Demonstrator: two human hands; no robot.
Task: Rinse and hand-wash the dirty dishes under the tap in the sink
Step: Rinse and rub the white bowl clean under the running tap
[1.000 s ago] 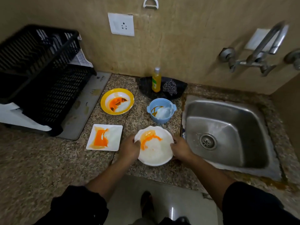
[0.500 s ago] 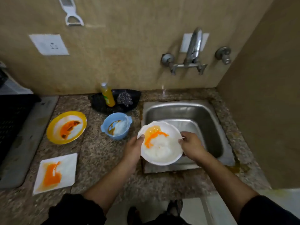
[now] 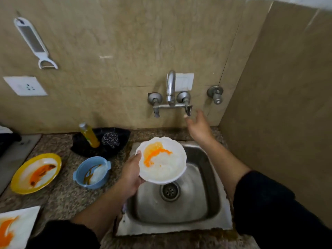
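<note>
A white bowl (image 3: 167, 168) with a scalloped rim is hanging over the back left part of the sink (image 3: 212, 194), roughly in line with the tap spout (image 3: 171, 87) above it. It looks glossy, probably ceramic or hard plastic, and is carrying an orange smear and a pale film. The left hand (image 3: 131, 175) is gripping its left edge, thumb over the rim and fingers curled underneath.

The right hand (image 3: 199, 126) is hovering at the wall, fingers apart and relaxed, holding nothing. The right tap handle (image 3: 188, 109), a small metal lever hanging downward, is sitting just ahead and slightly left of the fingertips; whether they are touching it is unclear. This hand is much the nearer to the tap, so opening the water likely falls to it. No water is showing.

The sink is brushed steel, square with rounded corners and a round drain (image 3: 169, 191). On the speckled stone worktop (image 3: 62, 194) to the left are waiting a blue bowl (image 3: 91, 172), a yellow plate (image 3: 53, 159) and a square white plate (image 3: 23, 220), all smeared. Behind them a black dish (image 3: 122, 139) is holding a yellow soap bottle (image 3: 89, 135) and a wire scrubber (image 3: 110, 140).
</note>
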